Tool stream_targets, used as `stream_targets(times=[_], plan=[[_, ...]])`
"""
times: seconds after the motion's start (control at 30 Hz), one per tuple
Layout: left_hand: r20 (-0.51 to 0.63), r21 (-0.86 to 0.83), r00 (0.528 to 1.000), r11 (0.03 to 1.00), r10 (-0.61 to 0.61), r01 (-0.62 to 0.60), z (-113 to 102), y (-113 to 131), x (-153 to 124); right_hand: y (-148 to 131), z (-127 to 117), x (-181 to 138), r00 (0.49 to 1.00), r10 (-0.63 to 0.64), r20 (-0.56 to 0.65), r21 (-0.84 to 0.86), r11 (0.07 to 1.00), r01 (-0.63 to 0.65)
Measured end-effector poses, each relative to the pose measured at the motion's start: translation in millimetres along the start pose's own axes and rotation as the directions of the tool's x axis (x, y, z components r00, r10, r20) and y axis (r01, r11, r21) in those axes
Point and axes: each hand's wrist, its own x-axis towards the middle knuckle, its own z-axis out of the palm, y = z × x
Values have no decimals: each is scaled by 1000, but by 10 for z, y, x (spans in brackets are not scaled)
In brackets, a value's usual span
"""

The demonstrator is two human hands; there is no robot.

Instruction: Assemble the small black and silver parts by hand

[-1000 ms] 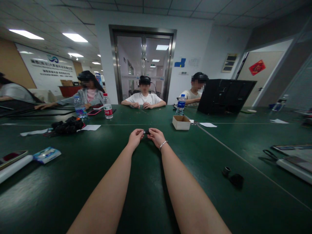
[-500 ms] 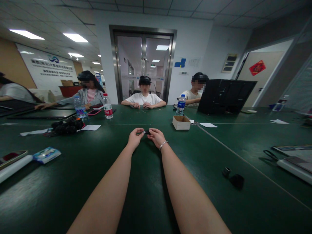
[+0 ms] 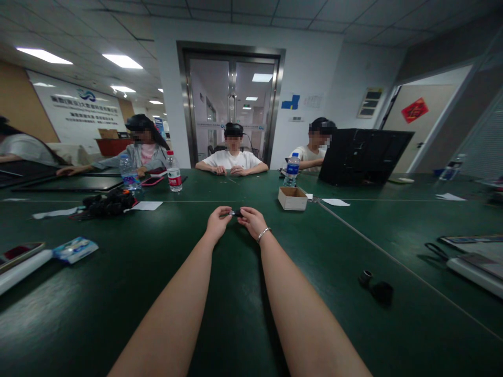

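Note:
A small black, rod-like piece with a silvery end (image 3: 237, 213) is held level between my two hands, just above the green table (image 3: 129, 309). My left hand (image 3: 218, 222) has its fingertips closed in a pinch at the silvery end. At the black end, the fingers of my right hand (image 3: 253, 222) are closed around it, and a silver bracelet (image 3: 263, 234) circles that wrist. Fingers hide much of the piece, so its exact kind does not show.
An open cardboard box (image 3: 293, 200) stands right of my hands, near a water bottle (image 3: 291, 170). A dark ring-shaped part (image 3: 366, 276) and a black piece (image 3: 382, 293) lie at right. Black tangled gear (image 3: 108, 203) lies left. Several people sit across the table.

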Motion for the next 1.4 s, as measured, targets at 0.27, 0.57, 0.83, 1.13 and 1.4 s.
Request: stream_targets(times=[0.27,0.57,0.83,1.13,1.4], plan=[[-7,38,994,994,-106,106,26,103,-10,-13,3,-16,1000,9,25,-22,1000,-8],[36,134,992,984,-124,118,82,131,-21,-16,8,-23,999,16,38,-30,999,-14],[9,238,995,967,-99,94,62,48,-6,-31,11,-31,999,22,27,-21,1000,-21],[-24,231,988,961,-153,154,47,60,-2,-36,14,-48,1000,14,8,-14,1000,-13],[-25,33,991,991,-129,129,45,38,-13,-8,-15,-50,1000,-24,-5,1,1000,24]])
